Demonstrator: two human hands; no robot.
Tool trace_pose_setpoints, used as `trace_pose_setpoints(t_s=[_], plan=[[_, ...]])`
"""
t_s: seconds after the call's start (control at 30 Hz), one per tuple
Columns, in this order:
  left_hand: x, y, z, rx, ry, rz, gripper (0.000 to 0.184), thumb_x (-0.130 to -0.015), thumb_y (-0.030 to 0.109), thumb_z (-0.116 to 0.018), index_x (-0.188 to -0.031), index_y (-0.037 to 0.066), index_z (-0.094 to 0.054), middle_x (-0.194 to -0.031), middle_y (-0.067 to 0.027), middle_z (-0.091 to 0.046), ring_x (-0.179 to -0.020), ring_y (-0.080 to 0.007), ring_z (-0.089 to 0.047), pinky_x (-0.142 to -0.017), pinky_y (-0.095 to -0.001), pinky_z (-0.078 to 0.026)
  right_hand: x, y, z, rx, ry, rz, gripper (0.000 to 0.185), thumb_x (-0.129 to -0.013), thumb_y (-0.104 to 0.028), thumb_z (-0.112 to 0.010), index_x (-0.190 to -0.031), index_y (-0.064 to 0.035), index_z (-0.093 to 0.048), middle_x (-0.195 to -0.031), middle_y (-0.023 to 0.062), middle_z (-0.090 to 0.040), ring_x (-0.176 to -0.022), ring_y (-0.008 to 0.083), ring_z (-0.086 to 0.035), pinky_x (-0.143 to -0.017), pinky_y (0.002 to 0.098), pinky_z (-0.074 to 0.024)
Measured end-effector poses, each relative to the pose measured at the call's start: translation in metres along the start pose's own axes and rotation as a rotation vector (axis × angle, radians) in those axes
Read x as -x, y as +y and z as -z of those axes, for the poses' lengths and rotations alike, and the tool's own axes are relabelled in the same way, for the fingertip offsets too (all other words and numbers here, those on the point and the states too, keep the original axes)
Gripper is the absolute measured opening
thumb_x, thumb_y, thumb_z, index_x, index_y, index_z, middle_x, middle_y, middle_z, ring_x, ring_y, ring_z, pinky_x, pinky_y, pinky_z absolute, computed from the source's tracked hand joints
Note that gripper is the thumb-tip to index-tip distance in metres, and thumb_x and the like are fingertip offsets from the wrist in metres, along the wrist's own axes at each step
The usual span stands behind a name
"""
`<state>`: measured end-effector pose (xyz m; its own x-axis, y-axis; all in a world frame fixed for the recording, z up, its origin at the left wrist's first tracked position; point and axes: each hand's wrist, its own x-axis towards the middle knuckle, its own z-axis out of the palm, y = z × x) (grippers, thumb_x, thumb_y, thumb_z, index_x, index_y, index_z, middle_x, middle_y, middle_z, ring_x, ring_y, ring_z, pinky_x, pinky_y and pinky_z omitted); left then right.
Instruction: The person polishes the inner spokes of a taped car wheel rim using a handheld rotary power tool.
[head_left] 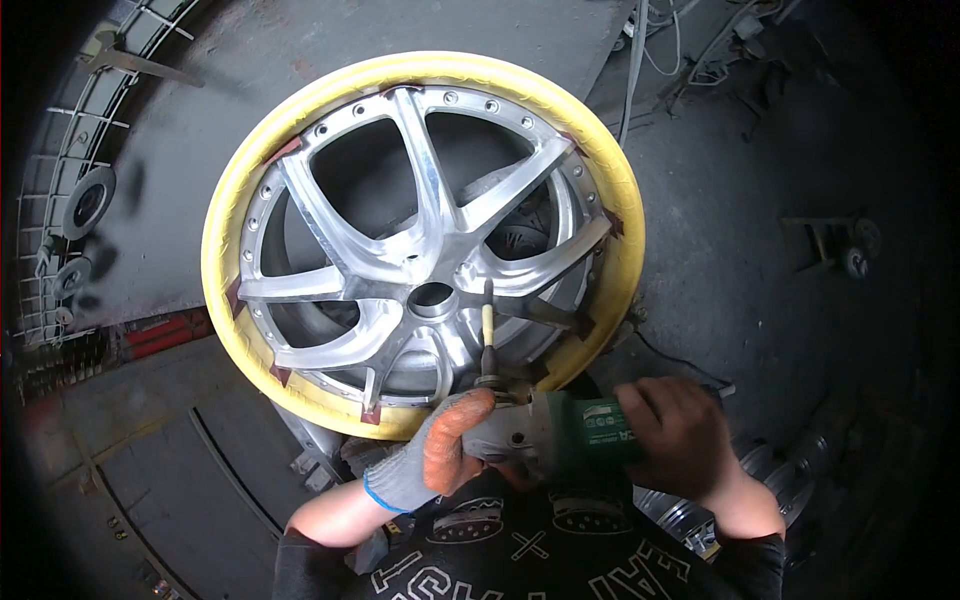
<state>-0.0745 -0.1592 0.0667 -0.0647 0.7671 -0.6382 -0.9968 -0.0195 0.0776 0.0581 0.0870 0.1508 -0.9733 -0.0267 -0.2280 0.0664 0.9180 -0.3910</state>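
A silver spoked wheel rim (432, 230) lies face up, its outer lip covered with yellow masking tape (222, 250). Dark red pieces sit under several spoke ends. My left hand (430, 462), in a grey and orange glove, is closed around the metal head of an angle grinder (540, 430). Bare, my right hand (678, 435) wraps round the grinder's green body. From the grinder's head a thin shaft with a pale yellow section (487, 325) points away from me over the rim, near the centre hole. Whether its tip touches metal I cannot tell.
A wire rack (75, 130) on the left holds a hammer (130, 62) and several discs (90, 203). Cables (640, 60) hang at the top right. More silver wheels (775, 480) are at the lower right. A dark metal stand (835, 245) stands on the right.
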Motion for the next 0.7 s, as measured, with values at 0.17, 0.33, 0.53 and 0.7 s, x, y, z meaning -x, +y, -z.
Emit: trace_pose_setpoints(t_s=[0.17, 0.33, 0.53, 0.7], plan=[[0.007, 0.011, -0.001, -0.104, 0.061, 0.009, 0.068, -0.087, 0.048, -0.062, -0.137, 0.002, -0.057, -0.134, -0.0192, -0.063, -0.121, -0.0342, -0.062, -0.105, -0.0505, -0.046, -0.006, -0.006, -0.008, -0.004, 0.015, 0.014, 0.060, -0.063, -0.014, -0.074, -0.119, -0.0004, -0.056, -0.101, 0.0165, -0.062, -0.090, 0.0319, -0.065, -0.080, 0.0425, -0.0540], [0.006, 0.012, 0.000, -0.032, -0.044, -0.104, 0.053, -0.095, 0.037, -0.058, -0.138, 0.005, -0.054, -0.123, -0.0185, -0.066, -0.106, -0.0350, -0.068, -0.081, -0.0514, -0.059, -0.009, 0.001, -0.013, -0.062, 0.036, 0.044, 0.060, -0.063, -0.014, -0.074, -0.118, 0.0013, -0.055, -0.101, 0.0174, -0.062, -0.090, 0.0322, -0.065, -0.081, 0.0438, -0.0539], [-0.005, -0.006, -0.020, -0.126, -0.119, -0.151, 0.057, -0.096, 0.040, -0.060, -0.138, 0.003, -0.052, -0.123, -0.0185, -0.066, -0.104, -0.0335, -0.069, -0.078, -0.0497, -0.059, 0.009, 0.022, -0.008, -0.050, 0.153, 0.059, 0.065, -0.060, -0.019, -0.078, -0.120, -0.0012, -0.058, -0.105, 0.0173, -0.064, -0.093, 0.0360, -0.066, -0.084, 0.0467, -0.0541], [-0.037, -0.023, -0.050, -0.087, -0.173, -0.093, 0.048, -0.099, 0.035, -0.061, -0.136, 0.005, -0.053, -0.124, -0.0146, -0.064, -0.109, -0.0283, -0.066, -0.083, -0.0459, -0.057, 0.031, 0.056, 0.018, 0.003, 0.156, -0.007, 0.077, -0.053, -0.017, -0.082, -0.125, -0.0033, -0.057, -0.113, 0.0146, -0.060, -0.102, 0.0341, -0.062, -0.090, 0.0464, -0.0514]])
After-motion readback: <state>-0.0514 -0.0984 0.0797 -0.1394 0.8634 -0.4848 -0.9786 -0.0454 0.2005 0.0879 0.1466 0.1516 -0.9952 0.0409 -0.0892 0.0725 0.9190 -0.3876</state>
